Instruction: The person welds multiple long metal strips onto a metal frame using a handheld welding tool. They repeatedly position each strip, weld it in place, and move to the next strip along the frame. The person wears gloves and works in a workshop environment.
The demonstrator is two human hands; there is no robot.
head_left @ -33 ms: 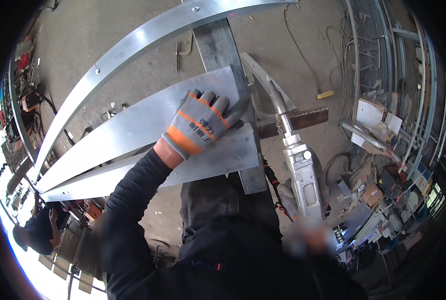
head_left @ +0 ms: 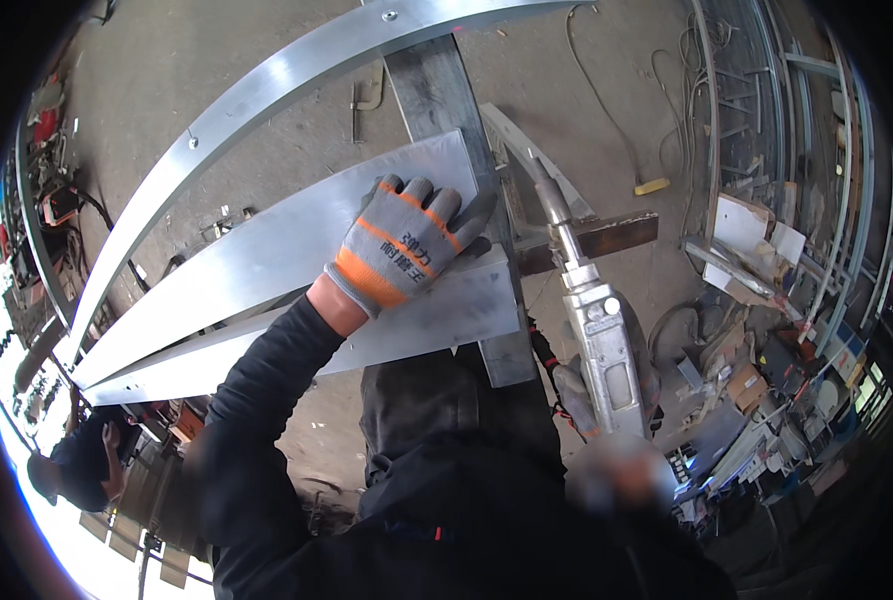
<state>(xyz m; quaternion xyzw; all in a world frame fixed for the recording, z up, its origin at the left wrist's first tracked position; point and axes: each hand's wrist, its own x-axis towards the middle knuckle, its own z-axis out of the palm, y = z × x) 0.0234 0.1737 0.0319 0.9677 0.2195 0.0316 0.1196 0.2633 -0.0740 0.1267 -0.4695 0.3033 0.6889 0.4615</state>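
My left hand [head_left: 404,245], in a grey glove with orange bands, lies across the wide ends of two curved silvery metal strips. Its fingers bend over the upper strip [head_left: 267,235], with the thumb tucked low beside the gap. Under my wrist runs the lower strip [head_left: 437,310]. Over on the right, a silvery tool like a rivet gun [head_left: 607,345] points its narrow nozzle up and away from me. My gloved right hand [head_left: 573,388] is closed round its body from beneath, mostly hidden by it. The nozzle is apart from the strips.
A grey metal bar [head_left: 432,95] crosses under the strips; a rusty bar [head_left: 607,243] juts right. An arched metal strip [head_left: 257,90] with rivets curves beyond. A clamp [head_left: 370,90] and cable [head_left: 607,105] lie on the floor. Cartons and scrap [head_left: 747,385] crowd the right; a person [head_left: 77,465] is lower left.
The tool in my right hand has shifted slightly, its nozzle a little further left. My left hand has stayed in place on the strips.
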